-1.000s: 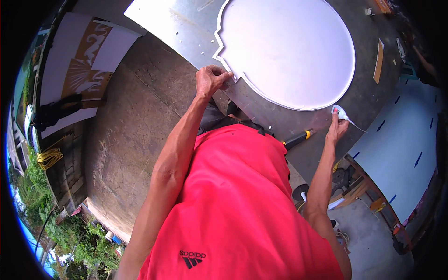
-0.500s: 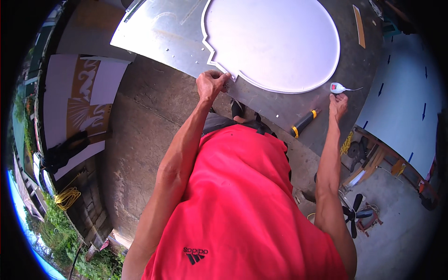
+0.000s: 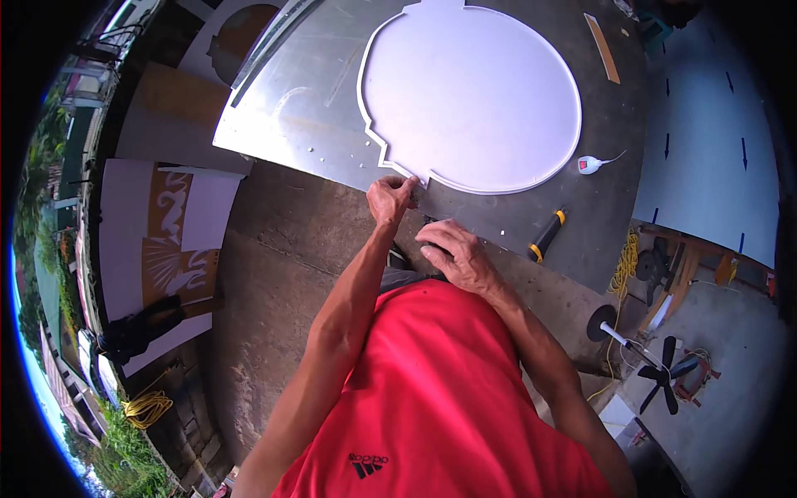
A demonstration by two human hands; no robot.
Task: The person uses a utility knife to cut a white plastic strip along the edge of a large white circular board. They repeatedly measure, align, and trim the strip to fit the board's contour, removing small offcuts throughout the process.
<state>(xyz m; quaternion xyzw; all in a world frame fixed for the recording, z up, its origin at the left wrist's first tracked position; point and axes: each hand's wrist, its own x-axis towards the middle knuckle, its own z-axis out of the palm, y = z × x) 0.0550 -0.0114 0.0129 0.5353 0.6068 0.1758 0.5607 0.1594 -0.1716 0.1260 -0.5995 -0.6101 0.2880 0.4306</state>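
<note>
A large white oval panel (image 3: pixel 473 100) lies on the grey metal tabletop (image 3: pixel 290 100), with a thin raised white rim strip (image 3: pixel 390 163) along its notched edge. My left hand (image 3: pixel 390 201) is closed, thumb and fingertips pinching the rim strip at the panel's near corner. Just right of it, my right hand (image 3: pixel 462 256) hangs in front of the table edge, fingers apart and nothing in them. A small white bottle with a thin nozzle (image 3: pixel 589 165), probably glue, lies right of the panel. Nearer the edge rests a black and yellow utility knife (image 3: pixel 546 236).
A flat brown strip (image 3: pixel 602 48) and small white scraps lie on the table. To the right stands a pale blue sheet (image 3: pixel 706 141) with dark marks. A black-bladed fan (image 3: pixel 662 375) is on the floor. Brown-and-white decorated panels (image 3: pixel 170 224) lean at left.
My right hand has let go of the white bottle, leaving it on the table, and moved left toward my left hand. The left hand still pinches the rim corner. The view has shifted.
</note>
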